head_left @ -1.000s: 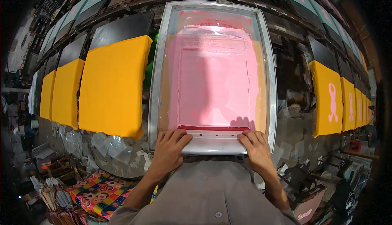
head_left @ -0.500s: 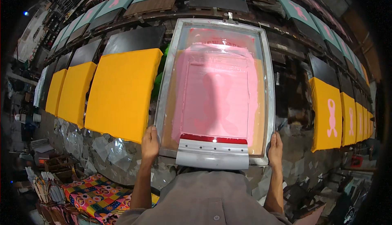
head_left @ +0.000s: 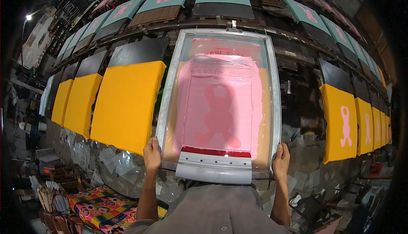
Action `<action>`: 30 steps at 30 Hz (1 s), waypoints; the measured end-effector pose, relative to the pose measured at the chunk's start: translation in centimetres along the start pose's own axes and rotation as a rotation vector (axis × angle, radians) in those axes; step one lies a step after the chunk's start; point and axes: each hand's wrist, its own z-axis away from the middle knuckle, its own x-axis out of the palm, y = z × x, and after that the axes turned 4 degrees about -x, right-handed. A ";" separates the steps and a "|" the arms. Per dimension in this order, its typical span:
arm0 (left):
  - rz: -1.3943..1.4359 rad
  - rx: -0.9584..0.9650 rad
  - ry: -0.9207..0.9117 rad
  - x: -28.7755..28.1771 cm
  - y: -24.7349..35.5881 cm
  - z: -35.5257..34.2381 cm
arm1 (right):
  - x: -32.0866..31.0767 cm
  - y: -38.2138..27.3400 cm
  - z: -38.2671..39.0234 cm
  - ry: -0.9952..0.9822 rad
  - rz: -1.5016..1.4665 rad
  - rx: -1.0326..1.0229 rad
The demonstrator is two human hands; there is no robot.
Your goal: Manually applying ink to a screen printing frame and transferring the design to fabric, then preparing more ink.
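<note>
I note the screen frame lengthwise ahead, between left hand and right hand, equally near, each grasping its side edge by the near corner

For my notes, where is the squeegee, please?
In the head view, the squeegee lies at lower centre, at the near end of the screen frame, between the left hand and right hand.

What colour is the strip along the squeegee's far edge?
The strip is dark red, against the squeegee's silvery-grey body; the head view shows it.
</note>
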 end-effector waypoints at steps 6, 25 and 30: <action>-0.046 0.152 0.077 -0.3 0.5 0.4 | -0.2 -1.0 0.3 0.070 -0.052 -0.127; -0.028 0.073 0.076 -26.8 -11.0 -16.3 | 25.2 -17.0 14.0 -0.012 -0.099 -0.142; -0.097 0.051 0.080 -33.4 -13.8 -20.8 | 31.4 -20.1 16.6 -0.074 -0.076 -0.037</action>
